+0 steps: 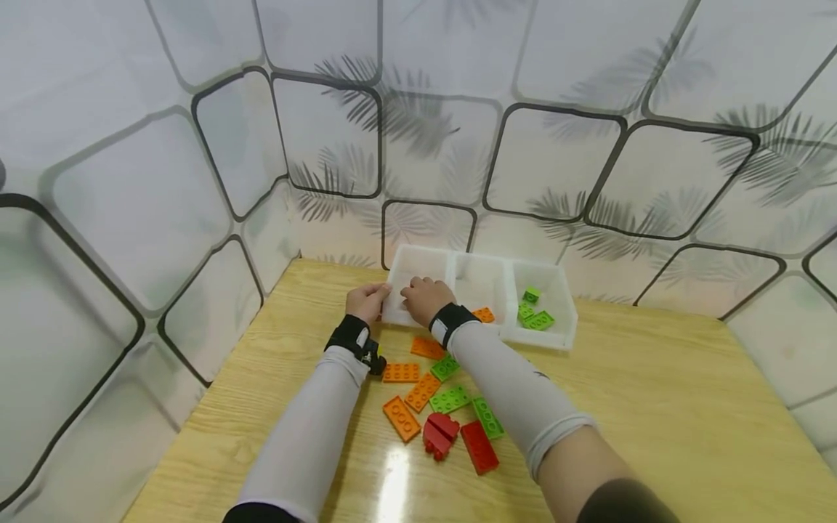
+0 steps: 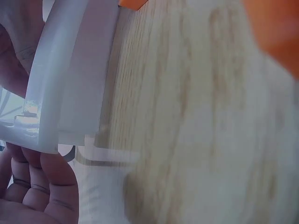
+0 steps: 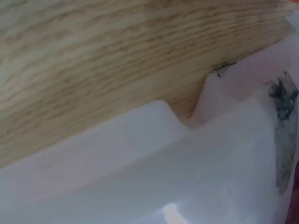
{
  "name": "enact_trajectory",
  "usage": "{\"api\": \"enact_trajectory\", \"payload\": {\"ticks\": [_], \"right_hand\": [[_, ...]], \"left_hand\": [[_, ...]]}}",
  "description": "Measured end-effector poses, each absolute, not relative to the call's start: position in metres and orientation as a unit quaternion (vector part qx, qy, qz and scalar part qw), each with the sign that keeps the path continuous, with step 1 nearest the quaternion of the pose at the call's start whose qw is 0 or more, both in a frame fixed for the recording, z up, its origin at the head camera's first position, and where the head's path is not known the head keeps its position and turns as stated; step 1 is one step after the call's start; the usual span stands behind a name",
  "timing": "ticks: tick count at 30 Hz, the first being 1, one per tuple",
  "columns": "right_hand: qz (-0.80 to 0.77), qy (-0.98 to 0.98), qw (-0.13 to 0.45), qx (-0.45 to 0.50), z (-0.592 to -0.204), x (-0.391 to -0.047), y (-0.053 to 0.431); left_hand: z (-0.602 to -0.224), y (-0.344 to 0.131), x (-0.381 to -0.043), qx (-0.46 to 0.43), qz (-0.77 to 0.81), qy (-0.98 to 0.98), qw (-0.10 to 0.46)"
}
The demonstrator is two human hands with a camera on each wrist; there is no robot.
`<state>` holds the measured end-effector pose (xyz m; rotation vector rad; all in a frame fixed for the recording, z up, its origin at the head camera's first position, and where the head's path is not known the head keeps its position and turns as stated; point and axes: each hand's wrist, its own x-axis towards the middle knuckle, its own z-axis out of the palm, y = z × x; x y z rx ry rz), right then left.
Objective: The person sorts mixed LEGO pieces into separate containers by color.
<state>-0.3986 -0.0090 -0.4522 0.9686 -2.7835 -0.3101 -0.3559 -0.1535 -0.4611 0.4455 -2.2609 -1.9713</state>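
A white tray (image 1: 479, 270) with three compartments stands at the back of the table. My left hand (image 1: 366, 301) grips its left end; in the left wrist view the fingers curl against the tray's outer corner. My right hand (image 1: 428, 299) reaches over the front wall into the left compartment, fingers bent downward. Its fingertips are hidden, so I cannot tell whether it holds anything. An orange toy brick (image 1: 484, 314) lies in the middle compartment, partly behind the right wrist. Several green bricks (image 1: 539, 320) lie in the right one. In the right wrist view the tray's wall (image 3: 117, 172) fills the lower part.
On the wooden table (image 1: 654, 407), between my forearms, lie several orange bricks (image 1: 401, 373), green bricks (image 1: 450, 399), a red brick (image 1: 479, 447) and rounded red pieces (image 1: 441, 434). A patterned curtain (image 1: 431, 160) hangs behind the tray and along the left side.
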Motion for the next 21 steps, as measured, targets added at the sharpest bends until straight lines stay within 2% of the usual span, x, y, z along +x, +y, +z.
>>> {"api": "enact_trajectory", "payload": {"ticks": [6,9,13,17,21], "right_hand": [[-0.032,-0.921,0.133,0.364,-0.452,-0.407,0.006],[0.008,-0.925,0.129,0.358,-0.443,-0.407,0.027],[0.056,-0.934,0.117,0.333,-0.432,-0.411,0.072],[0.081,-0.943,0.136,0.292,-0.436,-0.418,0.128],[0.089,-0.953,0.144,0.25,-0.436,-0.411,0.181]], "left_hand": [[-0.46,-0.153,-0.357,0.151,-0.643,-0.749,0.053],[-0.46,-0.151,-0.357,0.153,-0.637,-0.754,0.05],[-0.461,-0.151,-0.357,0.152,-0.63,-0.76,0.048],[-0.46,-0.152,-0.357,0.149,-0.632,-0.759,0.042],[-0.459,-0.152,-0.357,0.146,-0.631,-0.761,0.037]]}}
